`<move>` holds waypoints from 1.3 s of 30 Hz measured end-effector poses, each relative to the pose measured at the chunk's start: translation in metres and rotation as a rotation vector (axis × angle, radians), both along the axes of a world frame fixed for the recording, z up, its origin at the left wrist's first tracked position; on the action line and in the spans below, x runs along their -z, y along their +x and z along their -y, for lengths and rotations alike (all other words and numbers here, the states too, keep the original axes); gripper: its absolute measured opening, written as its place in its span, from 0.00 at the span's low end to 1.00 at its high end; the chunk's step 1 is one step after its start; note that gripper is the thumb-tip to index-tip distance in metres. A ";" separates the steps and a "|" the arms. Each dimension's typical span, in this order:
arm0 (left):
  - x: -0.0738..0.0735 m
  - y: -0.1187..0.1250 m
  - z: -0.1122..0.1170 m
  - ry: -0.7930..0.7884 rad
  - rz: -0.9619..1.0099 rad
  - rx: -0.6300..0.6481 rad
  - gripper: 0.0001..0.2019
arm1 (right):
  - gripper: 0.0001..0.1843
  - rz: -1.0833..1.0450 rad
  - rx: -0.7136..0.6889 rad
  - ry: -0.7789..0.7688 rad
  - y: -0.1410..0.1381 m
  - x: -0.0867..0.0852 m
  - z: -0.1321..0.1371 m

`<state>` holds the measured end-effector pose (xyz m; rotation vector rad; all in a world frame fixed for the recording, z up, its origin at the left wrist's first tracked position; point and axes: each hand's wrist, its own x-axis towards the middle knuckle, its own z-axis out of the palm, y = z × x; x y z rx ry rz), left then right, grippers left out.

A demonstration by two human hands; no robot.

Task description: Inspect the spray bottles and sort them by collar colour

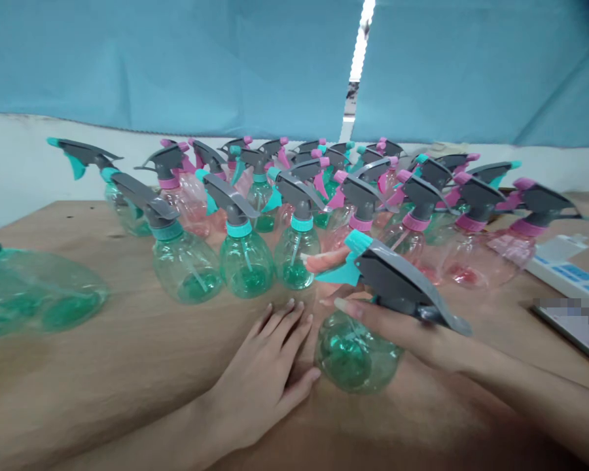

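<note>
My right hand [397, 322] is closed round the neck of a green spray bottle [360, 360], just under its grey and turquoise trigger head. Its index finger stretches up behind the turquoise trigger. The bottle leans slightly, close to the table's front. Beside it, my left hand [267, 369] lies palm down on the wooden table [142, 366] with its fingers stretched out, holding nothing. Just beyond my left fingertips stand two more green spray bottles, one in the middle [247, 265] and one to its right [297, 258].
Several pink and green spray bottles stand in rows across the back, among them a pink one [513, 245] at the right. Another green bottle [44, 288] lies on its side at left. At right are a blue-and-white box [567, 268] and a dark-edged flat device [576, 327]. A blue curtain [177, 59] hangs behind.
</note>
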<state>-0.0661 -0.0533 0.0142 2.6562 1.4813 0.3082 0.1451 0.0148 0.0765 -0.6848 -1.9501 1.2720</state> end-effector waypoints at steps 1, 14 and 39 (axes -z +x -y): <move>0.000 0.000 0.000 0.006 -0.002 0.002 0.28 | 0.07 0.018 0.012 0.017 0.000 -0.002 0.001; 0.003 0.000 0.001 0.032 -0.038 -0.001 0.30 | 0.04 0.111 0.047 0.028 -0.003 -0.007 0.000; 0.002 -0.001 0.000 0.019 -0.040 -0.002 0.30 | 0.07 0.137 0.152 0.163 -0.010 -0.024 0.007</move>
